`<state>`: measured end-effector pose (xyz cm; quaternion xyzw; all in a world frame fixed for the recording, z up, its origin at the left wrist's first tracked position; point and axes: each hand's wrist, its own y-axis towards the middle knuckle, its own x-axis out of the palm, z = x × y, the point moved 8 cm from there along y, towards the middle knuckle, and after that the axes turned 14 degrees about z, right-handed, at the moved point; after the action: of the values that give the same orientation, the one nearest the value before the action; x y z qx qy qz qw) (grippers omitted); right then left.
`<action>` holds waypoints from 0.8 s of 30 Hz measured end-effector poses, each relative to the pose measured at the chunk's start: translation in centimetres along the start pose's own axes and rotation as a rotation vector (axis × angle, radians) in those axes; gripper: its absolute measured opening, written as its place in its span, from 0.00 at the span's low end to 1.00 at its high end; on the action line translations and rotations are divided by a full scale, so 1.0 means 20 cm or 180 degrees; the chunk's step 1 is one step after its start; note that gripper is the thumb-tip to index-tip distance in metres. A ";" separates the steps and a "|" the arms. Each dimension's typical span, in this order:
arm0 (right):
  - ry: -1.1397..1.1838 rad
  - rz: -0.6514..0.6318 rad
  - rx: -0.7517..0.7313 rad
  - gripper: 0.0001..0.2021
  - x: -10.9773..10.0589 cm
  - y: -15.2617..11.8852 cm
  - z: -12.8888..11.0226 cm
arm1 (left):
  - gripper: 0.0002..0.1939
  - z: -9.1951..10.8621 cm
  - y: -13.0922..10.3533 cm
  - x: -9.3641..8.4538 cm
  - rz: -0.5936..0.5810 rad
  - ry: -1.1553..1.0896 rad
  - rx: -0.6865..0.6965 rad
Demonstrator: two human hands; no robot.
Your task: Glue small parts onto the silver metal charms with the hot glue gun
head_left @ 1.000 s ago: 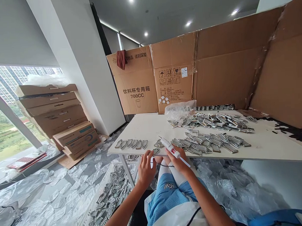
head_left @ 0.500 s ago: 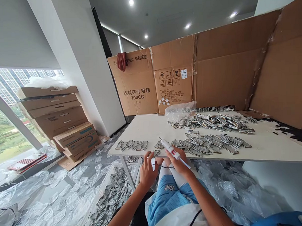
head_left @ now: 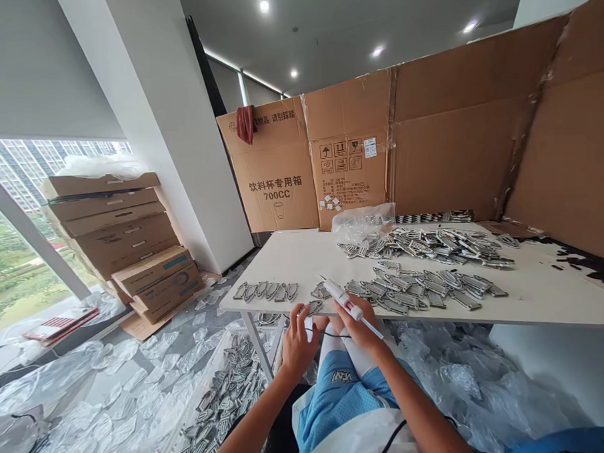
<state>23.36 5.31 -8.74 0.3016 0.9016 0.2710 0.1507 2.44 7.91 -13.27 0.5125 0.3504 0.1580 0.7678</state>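
Note:
A white glue gun point(head_left: 344, 299) with a clear stick out of its rear is gripped in my right hand point(head_left: 361, 324), its dark tip pointing up and left over the table edge. To its left, my left hand point(head_left: 298, 343) has bent fingers at the table's front edge, close to a metal buckle-like piece point(head_left: 314, 307); whether it grips that piece is unclear. Several similar pieces stand in a row point(head_left: 266, 292) at the table's left. A larger pile of pieces point(head_left: 425, 289) spreads right of the glue gun, and another heap point(head_left: 447, 245) lies behind it.
The white table point(head_left: 293, 253) has a clear plastic bag point(head_left: 362, 224) near its back, before a tall cardboard wall point(head_left: 443, 147). Below left, a crate of metal pieces point(head_left: 219, 397) stands amid plastic wrap. Stacked cartons point(head_left: 126, 227) stand by the window.
The whole view has shifted slightly. My left fingers are drawn a little closer together near the table edge; the glue gun stays in my right hand.

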 end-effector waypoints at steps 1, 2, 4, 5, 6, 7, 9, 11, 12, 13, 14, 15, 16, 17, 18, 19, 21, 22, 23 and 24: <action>0.0000 0.0006 0.0001 0.20 0.00 0.00 0.00 | 0.25 0.00 0.00 0.00 0.0001 0.0001 -0.0007; -0.0006 0.0009 0.0002 0.21 0.00 0.00 0.00 | 0.25 0.00 0.00 0.00 -0.0001 0.0001 -0.0010; -0.0026 0.0004 0.0005 0.21 0.00 0.00 -0.01 | 0.25 0.00 0.00 0.00 -0.0008 0.0004 -0.0010; -0.0039 -0.0002 0.0006 0.21 0.00 0.00 -0.01 | 0.25 0.00 0.00 0.00 -0.0010 0.0008 -0.0009; -0.0048 -0.0005 0.0004 0.21 0.00 0.00 -0.01 | 0.25 0.00 0.00 0.00 -0.0011 0.0011 -0.0006; -0.0051 -0.0009 0.0001 0.21 0.00 0.00 -0.02 | 0.25 0.00 0.00 0.00 -0.0010 0.0012 -0.0003; -0.0041 -0.0015 0.0002 0.21 0.00 0.00 -0.02 | 0.25 0.00 0.00 0.00 -0.0001 0.0011 0.0013; -0.0038 -0.0018 0.0017 0.21 -0.01 0.00 -0.02 | 0.25 0.01 0.00 -0.01 0.0008 0.0018 0.0035; -0.0044 -0.0018 0.0026 0.22 -0.01 0.00 -0.02 | 0.25 0.01 0.00 -0.01 0.0014 0.0027 0.0045; -0.0056 -0.0019 0.0032 0.22 -0.01 0.00 -0.02 | 0.25 0.01 0.00 -0.01 0.0019 0.0037 0.0053; -0.0071 -0.0017 0.0033 0.22 -0.01 0.00 -0.02 | 0.25 0.01 0.00 -0.01 0.0024 0.0043 0.0062; -0.0085 -0.0017 0.0028 0.22 -0.01 0.00 -0.02 | 0.25 0.01 0.00 -0.01 0.0027 0.0046 0.0066; -0.0095 -0.0017 0.0020 0.22 -0.01 0.00 -0.03 | 0.26 0.01 0.00 -0.01 0.0029 0.0047 0.0067; -0.0102 -0.0014 0.0013 0.22 -0.01 0.00 -0.03 | 0.26 0.01 0.00 -0.01 0.0031 0.0045 0.0066; -0.0106 -0.0014 0.0009 0.22 -0.01 0.00 -0.03 | 0.26 0.01 0.00 -0.01 0.0032 0.0043 0.0062; -0.0106 -0.0014 0.0009 0.22 -0.01 0.00 -0.04 | 0.26 0.01 0.00 -0.01 0.0032 0.0039 0.0052; -0.0101 -0.0018 0.0016 0.22 -0.01 0.00 -0.04 | 0.26 0.01 0.00 -0.01 0.0028 0.0031 0.0032; -0.0099 -0.0017 0.0022 0.22 -0.01 0.00 -0.04 | 0.26 0.01 0.00 -0.01 0.0026 0.0025 0.0027; -0.0097 -0.0016 0.0024 0.22 -0.01 0.00 -0.04 | 0.26 0.01 0.00 0.00 0.0024 0.0019 0.0024; -0.0096 -0.0019 0.0021 0.22 -0.01 0.00 -0.04 | 0.26 0.01 0.00 0.00 0.0023 0.0014 0.0027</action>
<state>23.20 4.94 -8.08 0.3035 0.9010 0.2630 0.1640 2.47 7.80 -13.27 0.5167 0.3509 0.1603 0.7643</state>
